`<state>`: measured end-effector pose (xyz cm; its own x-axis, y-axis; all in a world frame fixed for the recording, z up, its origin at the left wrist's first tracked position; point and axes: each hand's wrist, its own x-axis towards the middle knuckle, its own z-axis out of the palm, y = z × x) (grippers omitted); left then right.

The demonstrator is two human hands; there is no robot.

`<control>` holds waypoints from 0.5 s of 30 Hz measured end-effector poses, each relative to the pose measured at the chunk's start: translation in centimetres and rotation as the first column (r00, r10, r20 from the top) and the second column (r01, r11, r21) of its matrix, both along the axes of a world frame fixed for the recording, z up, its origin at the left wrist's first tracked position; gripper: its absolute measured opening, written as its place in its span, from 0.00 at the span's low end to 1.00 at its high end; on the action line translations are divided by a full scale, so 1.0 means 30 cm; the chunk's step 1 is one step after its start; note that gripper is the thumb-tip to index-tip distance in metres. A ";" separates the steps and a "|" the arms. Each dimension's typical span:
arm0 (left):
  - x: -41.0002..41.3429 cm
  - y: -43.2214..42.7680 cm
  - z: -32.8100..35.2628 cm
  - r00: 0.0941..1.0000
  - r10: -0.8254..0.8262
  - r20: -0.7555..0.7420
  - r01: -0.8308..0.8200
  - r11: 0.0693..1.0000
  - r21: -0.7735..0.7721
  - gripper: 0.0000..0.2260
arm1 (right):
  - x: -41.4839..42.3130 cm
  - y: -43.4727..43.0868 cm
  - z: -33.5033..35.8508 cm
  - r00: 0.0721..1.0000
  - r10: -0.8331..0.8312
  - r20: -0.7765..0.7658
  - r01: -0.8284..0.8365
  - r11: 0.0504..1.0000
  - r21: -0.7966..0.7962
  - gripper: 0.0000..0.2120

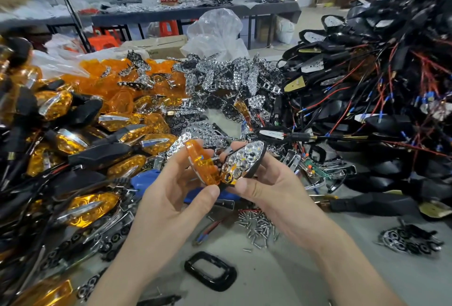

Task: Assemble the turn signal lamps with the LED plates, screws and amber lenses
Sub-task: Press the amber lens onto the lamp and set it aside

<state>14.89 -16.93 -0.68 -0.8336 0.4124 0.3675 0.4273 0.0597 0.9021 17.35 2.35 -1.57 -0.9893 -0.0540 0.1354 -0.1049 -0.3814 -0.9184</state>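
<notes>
Both busy | left hand point(175, 196) pinches amber lens point(201, 162); right hand point(272, 189) grips lamp point(244, 161) | screws point(259, 228) beneath

- Left: finished lamps point(61, 139) piled.
- Far, behind them: loose lenses point(117, 78) — LED plates point(220, 78) heaped just right.
- Right: wired housings point(367, 90) piled high.
- Middle: held lens point(201, 162) left of held lamp point(244, 161), touching.
- Near centre: screws point(259, 227) on the table point(342, 244) — a ring point(210, 270) nearer.

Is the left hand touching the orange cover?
Touching. The head view shows the left hand pinching the orange cover at its top and bottom ends.
</notes>
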 end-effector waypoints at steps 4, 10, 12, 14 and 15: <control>-0.002 -0.004 0.000 1.000 0.010 -0.007 -0.010 0.998 -0.064 0.27 | -0.001 -0.004 -0.001 1.000 -0.017 -0.011 0.018 0.998 0.059 0.31; -0.005 -0.024 0.009 0.999 -0.025 -0.026 0.021 0.991 -0.132 0.28 | 0.004 -0.009 0.005 0.999 -0.019 -0.026 0.022 0.993 0.120 0.30; -0.009 -0.029 0.006 0.999 -0.025 -0.026 0.021 0.987 -0.162 0.30 | 0.005 -0.010 0.007 0.999 -0.033 -0.023 0.036 0.987 0.157 0.27; -0.015 -0.032 0.001 0.998 -0.022 -0.058 0.010 0.979 -0.206 0.30 | 0.005 -0.012 0.007 0.999 -0.049 -0.019 0.052 0.981 0.186 0.25; -0.017 -0.034 -0.002 0.997 -0.022 -0.075 0.004 0.975 -0.222 0.29 | 0.005 -0.012 0.007 0.998 -0.053 -0.017 0.055 0.979 0.196 0.24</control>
